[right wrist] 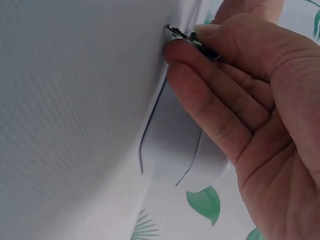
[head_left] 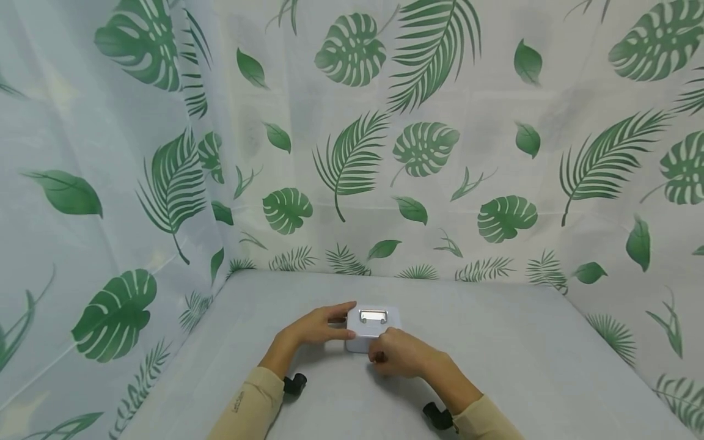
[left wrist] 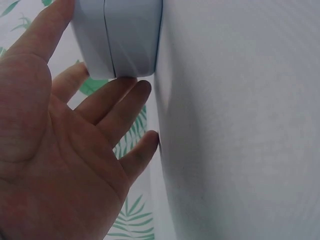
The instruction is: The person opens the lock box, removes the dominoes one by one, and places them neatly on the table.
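A small white box (head_left: 367, 335) with a metal handle (head_left: 373, 316) on top sits on the grey table (head_left: 522, 366). My left hand (head_left: 316, 327) holds its left side, thumb along one face and fingers (left wrist: 117, 107) at the neighbouring edge of the box (left wrist: 120, 35). My right hand (head_left: 398, 354) is at the near side of the box (right wrist: 175, 150). Its thumb and forefinger pinch a small dark metal piece (right wrist: 192, 39) close against the box and the table surface (right wrist: 75, 100). What the piece is cannot be told.
Leaf-printed white curtains (head_left: 418, 153) close in the table at the back, left and right. Black wrist-camera mounts (head_left: 294, 384) (head_left: 438, 415) show at both sleeves. Bare grey tabletop (left wrist: 240, 125) spreads around the box.
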### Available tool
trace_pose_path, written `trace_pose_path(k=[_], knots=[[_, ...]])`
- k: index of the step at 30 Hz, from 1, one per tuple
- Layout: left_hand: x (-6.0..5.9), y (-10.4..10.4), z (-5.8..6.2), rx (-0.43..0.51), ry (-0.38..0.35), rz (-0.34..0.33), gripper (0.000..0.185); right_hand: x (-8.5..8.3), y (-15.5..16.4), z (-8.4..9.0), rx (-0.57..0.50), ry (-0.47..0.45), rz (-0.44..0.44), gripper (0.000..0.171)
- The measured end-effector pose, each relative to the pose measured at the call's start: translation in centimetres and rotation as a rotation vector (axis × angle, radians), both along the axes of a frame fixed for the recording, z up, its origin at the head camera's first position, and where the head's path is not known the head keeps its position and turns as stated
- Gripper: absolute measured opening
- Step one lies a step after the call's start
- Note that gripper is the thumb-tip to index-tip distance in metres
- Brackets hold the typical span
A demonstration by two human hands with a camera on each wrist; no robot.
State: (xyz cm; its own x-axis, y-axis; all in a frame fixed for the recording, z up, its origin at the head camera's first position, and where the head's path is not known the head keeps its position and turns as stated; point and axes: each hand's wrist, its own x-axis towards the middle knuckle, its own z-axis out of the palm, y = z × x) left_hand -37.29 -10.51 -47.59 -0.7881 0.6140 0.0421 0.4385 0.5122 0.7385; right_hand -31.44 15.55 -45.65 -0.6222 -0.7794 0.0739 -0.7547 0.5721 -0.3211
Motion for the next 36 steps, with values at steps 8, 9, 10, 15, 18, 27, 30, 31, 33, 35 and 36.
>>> trace_pose_path(k=[8, 9, 10, 15, 18, 27, 30, 31, 33, 35, 36], knots=[[0.24, 0.14, -0.01, -0.001, -0.01, 0.019, 0.082, 0.17, -0.09, 0.14, 0.01, 0.002, -0.008, 0.012], [0.26, 0.16, -0.02, -0.002, -0.009, 0.02, 0.083, 0.2, -0.08, 0.18, 0.012, -0.003, -0.01, 0.012], [0.29, 0.17, -0.01, -0.002, -0.01, 0.02, 0.083, 0.22, -0.07, 0.21, 0.014, -0.006, -0.011, 0.012], [0.32, 0.2, 0.04, 0.003, -0.003, 0.023, 0.083, 0.18, -0.13, 0.26, 0.019, 0.007, -0.015, 0.013], [0.25, 0.14, -0.01, 0.004, 0.001, 0.023, 0.082, 0.08, -0.16, 0.3, 0.018, 0.016, -0.013, 0.013], [0.39, 0.06, -0.14, 0.001, -0.013, 0.024, 0.084, 0.12, -0.07, 0.67, -0.019, -0.04, -0.023, 0.008], [0.45, 0.06, -0.01, 0.001, -0.015, 0.03, 0.083, 0.0, 0.05, 0.65, -0.04, -0.071, -0.027, 0.008], [0.46, 0.03, 0.03, 0.002, -0.015, 0.03, 0.084, -0.07, 0.11, 0.61, -0.049, -0.08, -0.029, 0.008], [0.44, 0.02, 0.13, 0.004, -0.018, 0.03, 0.082, -0.25, 0.25, 0.46, -0.063, -0.095, -0.034, 0.008], [0.47, 0.02, 0.21, 0.008, -0.021, 0.03, 0.081, -0.39, 0.35, 0.33, -0.073, -0.11, -0.041, 0.009], [0.46, 0.02, 0.23, 0.009, -0.022, 0.028, 0.081, -0.43, 0.39, 0.28, -0.076, -0.116, -0.043, 0.009]])
